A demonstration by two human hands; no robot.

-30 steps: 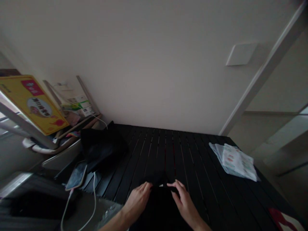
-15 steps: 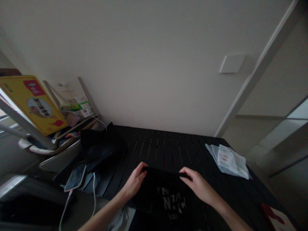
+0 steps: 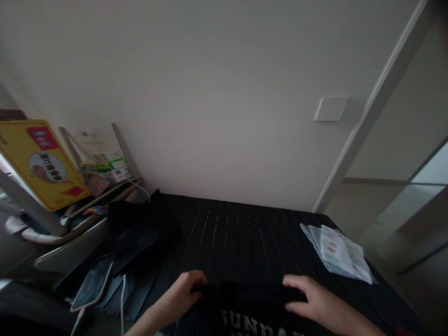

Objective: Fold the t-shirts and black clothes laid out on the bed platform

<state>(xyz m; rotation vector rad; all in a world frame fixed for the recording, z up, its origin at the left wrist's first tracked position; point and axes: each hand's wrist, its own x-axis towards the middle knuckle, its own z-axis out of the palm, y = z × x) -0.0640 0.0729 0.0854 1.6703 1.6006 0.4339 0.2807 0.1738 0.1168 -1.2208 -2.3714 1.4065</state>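
A black piece of cloth (image 3: 254, 298) with large pale lettering hangs between my two hands at the bottom of the view. My left hand (image 3: 185, 291) pinches its upper left edge, fingers closed on the fabric. At the upper right edge, my right hand (image 3: 310, 298) grips it between thumb and fingers. The top edge is stretched roughly level. The lower part of the cloth runs out of the frame, so its full shape is hidden. Beneath and behind it lies a black slatted table (image 3: 227, 238).
A dark fabric bundle (image 3: 140, 233) sits on the table's left, beside a phone (image 3: 93, 282) on a white cable. Clear plastic packets (image 3: 343, 254) lie at the right. A yellow box (image 3: 44, 163) stands on a cart at far left; a wall (image 3: 224, 116) rises behind the table.
Both hands sit lower in the view and farther apart, still gripping the black cloth. Its lettering shows larger and lower. The whole scene has shifted downward as the camera view moved.
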